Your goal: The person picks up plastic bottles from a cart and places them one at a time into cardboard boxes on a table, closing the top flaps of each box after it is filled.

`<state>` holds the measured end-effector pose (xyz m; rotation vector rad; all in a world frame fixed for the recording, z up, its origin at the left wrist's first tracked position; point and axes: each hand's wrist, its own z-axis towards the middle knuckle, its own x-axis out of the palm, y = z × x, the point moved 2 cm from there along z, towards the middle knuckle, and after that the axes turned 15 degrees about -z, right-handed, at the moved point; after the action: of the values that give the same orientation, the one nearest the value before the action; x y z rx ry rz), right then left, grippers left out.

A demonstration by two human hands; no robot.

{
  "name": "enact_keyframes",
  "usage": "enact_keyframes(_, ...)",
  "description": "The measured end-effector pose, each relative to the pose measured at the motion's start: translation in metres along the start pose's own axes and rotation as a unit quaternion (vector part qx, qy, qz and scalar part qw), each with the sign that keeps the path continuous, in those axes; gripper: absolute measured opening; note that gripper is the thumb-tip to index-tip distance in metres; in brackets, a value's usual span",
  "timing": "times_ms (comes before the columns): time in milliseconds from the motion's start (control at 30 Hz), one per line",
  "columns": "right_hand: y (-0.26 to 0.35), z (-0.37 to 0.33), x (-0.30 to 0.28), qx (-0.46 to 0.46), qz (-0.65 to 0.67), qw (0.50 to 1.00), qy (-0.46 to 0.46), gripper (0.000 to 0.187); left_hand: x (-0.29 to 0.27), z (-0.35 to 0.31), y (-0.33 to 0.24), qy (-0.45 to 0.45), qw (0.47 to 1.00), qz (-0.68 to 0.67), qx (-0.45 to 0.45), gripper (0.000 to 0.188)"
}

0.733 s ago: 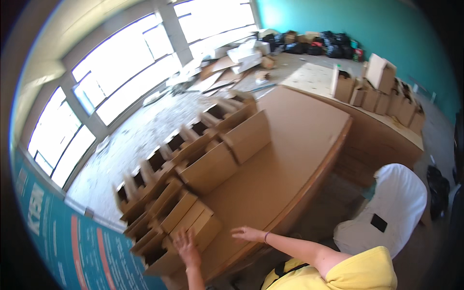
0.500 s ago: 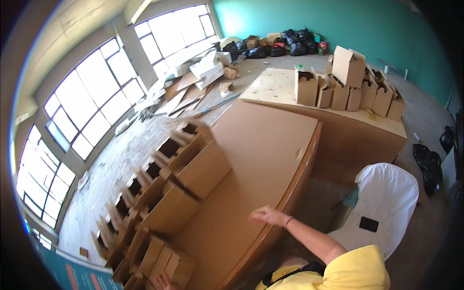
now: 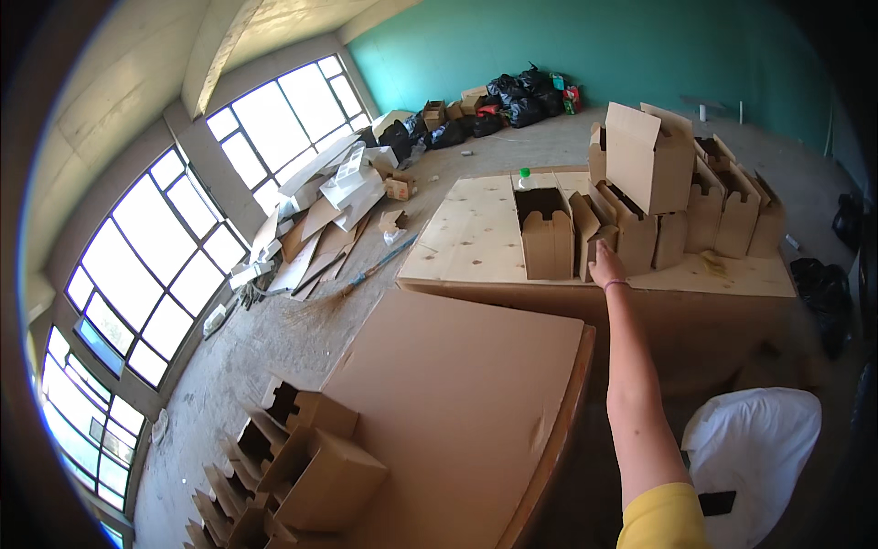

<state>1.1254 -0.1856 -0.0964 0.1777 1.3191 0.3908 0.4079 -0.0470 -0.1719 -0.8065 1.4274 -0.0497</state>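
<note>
My right hand reaches far forward on a stretched arm to a narrow open-topped cardboard box on the far plywood-topped table. Its fingers are at the box's near face, one pointing up and the thumb apart; whether they press on it I cannot tell. To the left stands a taller open cardboard box; to the right is another open cardboard box. A larger carton with raised flaps rests on top of the row. My left hand is out of view.
Several open cardboard boxes stand in rows on the near cardboard-covered table. A white-covered chair with a dark flat object is at the lower right. A green-capped bottle stands behind the far boxes. Scrap sheets and black bags lie beyond.
My right hand has gone from above the near table forward to the boxes on the far table. My left hand, earlier by the near boxes, has left the view. The view has shifted toward the far table.
</note>
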Motion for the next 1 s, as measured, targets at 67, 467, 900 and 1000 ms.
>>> enact_keyframes(67, -0.019, 0.023, 0.009, 0.024, -0.027, 0.999, 0.039, 0.075, 0.003, 0.02, -0.003, 0.042, 0.999, -0.009, -0.015, 0.075)
enact_keyframes(467, -0.034, 0.021, 0.028, -0.027, -0.095, 0.986, -0.135, 0.02, 0.035, -0.004, 0.038, 0.084, 0.993, 0.074, -0.031, 0.08)
enact_keyframes(900, 0.11, -0.379, -0.093, -0.357, 0.15, 0.922, 0.014, 0.011, 0.032, -0.064, 0.048, -0.036, 0.988, -0.148, -0.033, 0.061)
enact_keyframes(1000, 0.153, -0.462, -0.088, -0.472, 0.221, 0.839, 0.155, 0.016, 0.008, -0.102, 0.065, -0.102, 0.978, -0.181, 0.014, 0.049)
